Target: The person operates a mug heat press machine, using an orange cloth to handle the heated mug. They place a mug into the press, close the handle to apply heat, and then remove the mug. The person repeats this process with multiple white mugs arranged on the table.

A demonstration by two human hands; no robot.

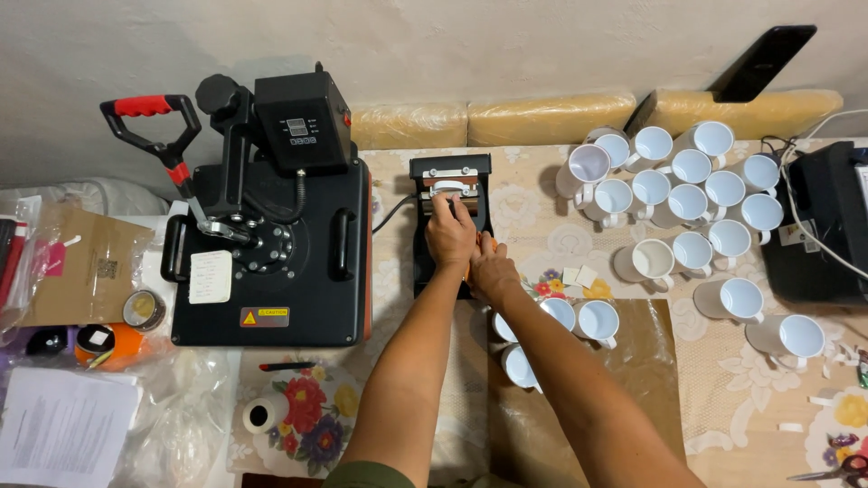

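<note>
My left hand point(450, 233) reaches into the small black mug press point(449, 170) at the middle of the table, its fingers on a white mug point(446, 189) that sits in the press's orange-lined clamp. Just to the right, my right hand point(491, 271) is pressed against the near right side of the press, fingers curled; what it grips is hidden. Both forearms come in from the bottom edge. Three white mugs point(597, 321) stand right below my right wrist.
A large black flat heat press point(271, 262) with a red-gripped handle point(145, 108) fills the left. Several white mugs point(687, 194) crowd the right, beside a black box point(827, 226). Tape rolls point(143, 309), papers point(63, 429) and scissors point(836, 470) lie near the edges.
</note>
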